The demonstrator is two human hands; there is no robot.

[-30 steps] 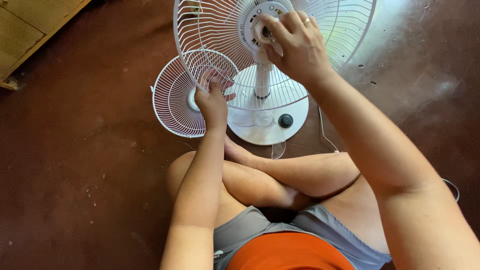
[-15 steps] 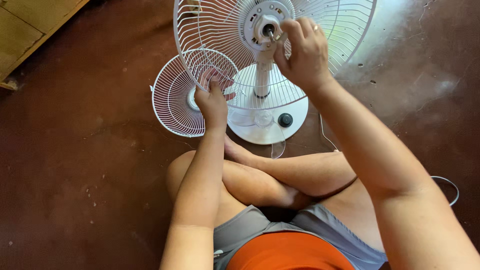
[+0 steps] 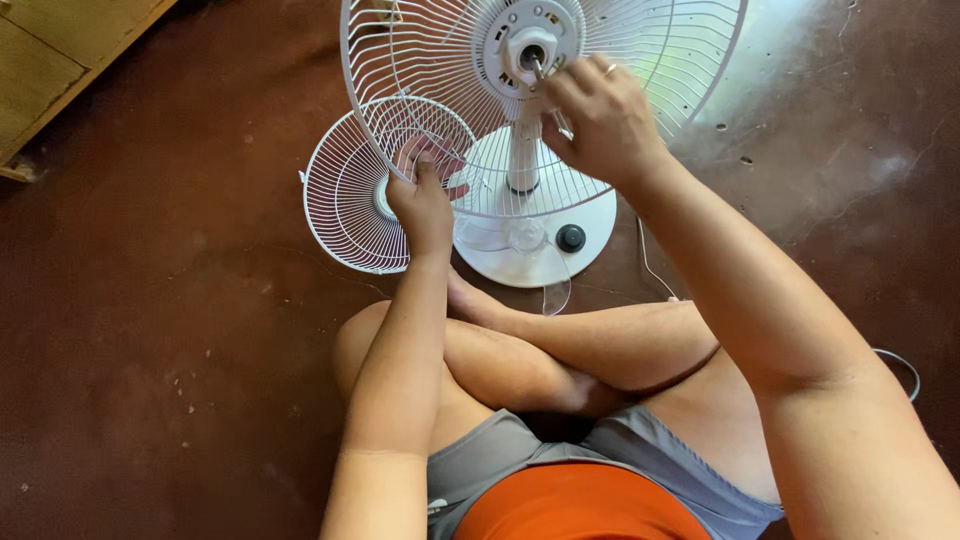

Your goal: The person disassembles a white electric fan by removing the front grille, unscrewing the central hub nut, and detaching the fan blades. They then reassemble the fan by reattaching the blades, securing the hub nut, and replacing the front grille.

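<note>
Seated cross-legged on the dark red floor [image 3: 150, 330], I steady a white pedestal fan with both hands. My left hand [image 3: 420, 205] is closed on the lower rim of the rear grille [image 3: 420, 70], fingers hooked through the wires. Just beyond its knuckles the loose front grille [image 3: 345, 195] lies flat on the floor. My right hand [image 3: 600, 115] is pinched shut at the motor hub [image 3: 530, 45], thumb and fingertips gathered on what looks like a thin metal tool at the shaft; I cannot tell exactly what it is. Below that hand the white stem drops to the round base [image 3: 590, 225], where clear plastic parts [image 3: 515, 235] rest beside a black knob [image 3: 570, 237].

To my mind, the step goes best with the left grip firm so the fan head cannot swing, the right hand working square to the shaft, and small parts kept on the base within reach.
</note>
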